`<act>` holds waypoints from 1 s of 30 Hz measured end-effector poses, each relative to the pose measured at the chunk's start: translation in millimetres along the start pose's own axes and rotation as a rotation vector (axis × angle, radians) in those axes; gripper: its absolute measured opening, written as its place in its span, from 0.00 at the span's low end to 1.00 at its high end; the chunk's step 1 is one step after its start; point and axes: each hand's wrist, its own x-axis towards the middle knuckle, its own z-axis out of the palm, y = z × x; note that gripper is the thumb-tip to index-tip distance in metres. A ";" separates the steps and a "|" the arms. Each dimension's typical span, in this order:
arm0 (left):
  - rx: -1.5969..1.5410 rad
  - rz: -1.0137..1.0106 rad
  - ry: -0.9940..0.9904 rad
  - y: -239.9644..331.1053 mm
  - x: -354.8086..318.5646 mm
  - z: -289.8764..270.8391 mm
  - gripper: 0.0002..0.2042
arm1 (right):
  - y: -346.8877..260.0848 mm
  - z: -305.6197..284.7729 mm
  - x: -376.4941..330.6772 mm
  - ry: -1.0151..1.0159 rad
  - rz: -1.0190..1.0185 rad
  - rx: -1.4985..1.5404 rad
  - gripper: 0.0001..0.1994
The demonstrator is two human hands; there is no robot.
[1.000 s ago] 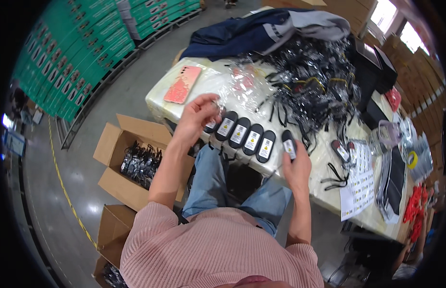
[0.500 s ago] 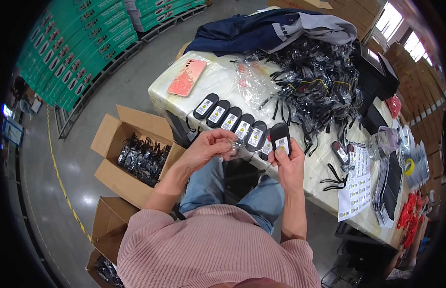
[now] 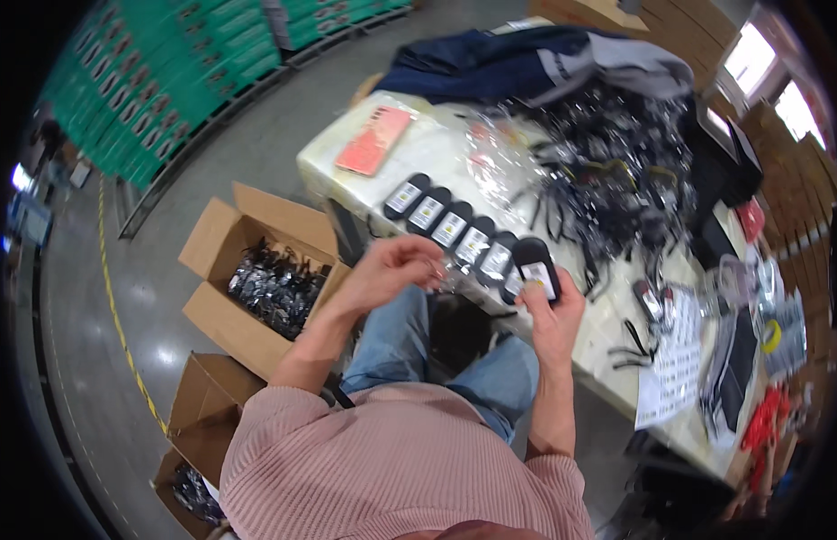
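Note:
My right hand (image 3: 559,313) grips a flat black oval device (image 3: 530,253) with a white label facing up, thumb on the label. It is held just above the table's near edge, at the right end of a row of several similar labelled black devices (image 3: 450,225). My left hand (image 3: 393,273) is closed in a pinch on a crumpled clear plastic bag (image 3: 452,277), left of the device and in front of the row. The bag's outline is blurred, and whether anything is inside it I cannot tell.
A large heap of bagged black items (image 3: 607,171) covers the table's back right. Left of it lie loose clear bags (image 3: 499,157) and a pink phone (image 3: 375,141). Label sheets (image 3: 668,382) lie at right. An open carton (image 3: 211,310) with bagged black items stands left, below table height.
The whole view has shifted, so the table and its things appear farther right and blurred. My left hand has drawn slightly left relative to the row; both hands keep their hold.

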 end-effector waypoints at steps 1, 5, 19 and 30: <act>0.016 0.014 -0.073 -3.9 0.2 5.4 0.09 | 0.7 -1.8 -0.1 -0.005 0.019 -0.082 0.10; 0.213 0.093 -0.093 -7.5 -11.3 13.4 0.07 | -5.1 2.6 -8.6 -0.044 -0.005 -0.106 0.10; 0.320 0.096 -0.149 -9.9 -16.9 15.7 0.07 | -4.0 10.1 -12.5 -0.094 -0.121 -0.106 0.10; -0.078 0.121 -0.216 -34.7 -19.2 25.3 0.08 | -2.6 6.4 -14.9 -0.084 -0.134 -0.127 0.10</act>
